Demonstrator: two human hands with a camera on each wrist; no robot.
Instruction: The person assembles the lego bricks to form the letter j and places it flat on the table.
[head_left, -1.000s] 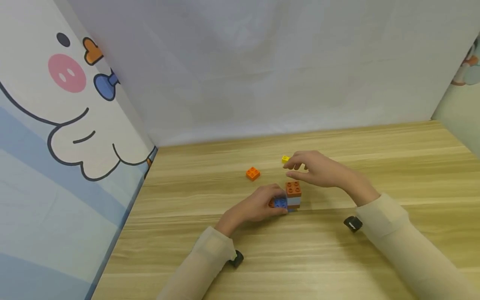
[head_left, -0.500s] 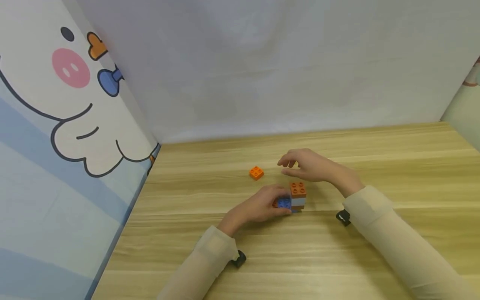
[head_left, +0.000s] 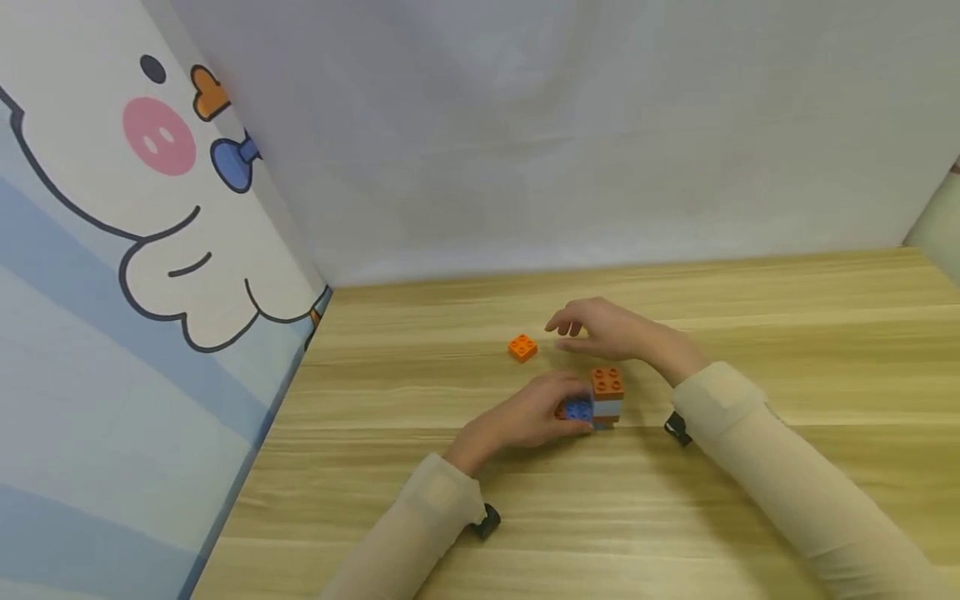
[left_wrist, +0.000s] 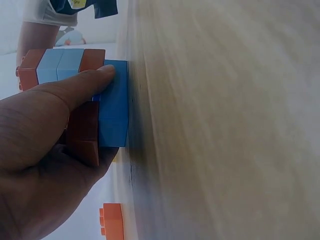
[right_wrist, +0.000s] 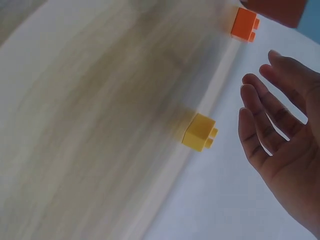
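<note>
My left hand [head_left: 528, 410] grips the low left part of a toy brick structure [head_left: 607, 400] on the table. In the left wrist view my thumb presses along the side of its blue base [left_wrist: 114, 110]. Brown and light blue bricks [left_wrist: 60, 64] rise from the base as a tower, with a reddish-brown brick on top. Beyond the tower my right hand [head_left: 611, 331] hovers with loosely bent fingers, holding nothing. A flat orange brick [head_left: 522, 348] lies left of its fingertips. The yellow brick [right_wrist: 199, 131] shows in the right wrist view; in the head view the right hand hides it.
The wooden table [head_left: 787, 333] reaches back to a pale curtain [head_left: 570, 150]. At the left stands a panel with a cartoon print [head_left: 172, 200]. Each sleeve has a black device [head_left: 487, 521] at the wrist.
My right hand has moved left, toward the orange brick, and now covers the yellow brick in the head view. The left hand keeps its grip; the whole view has shifted slightly.
</note>
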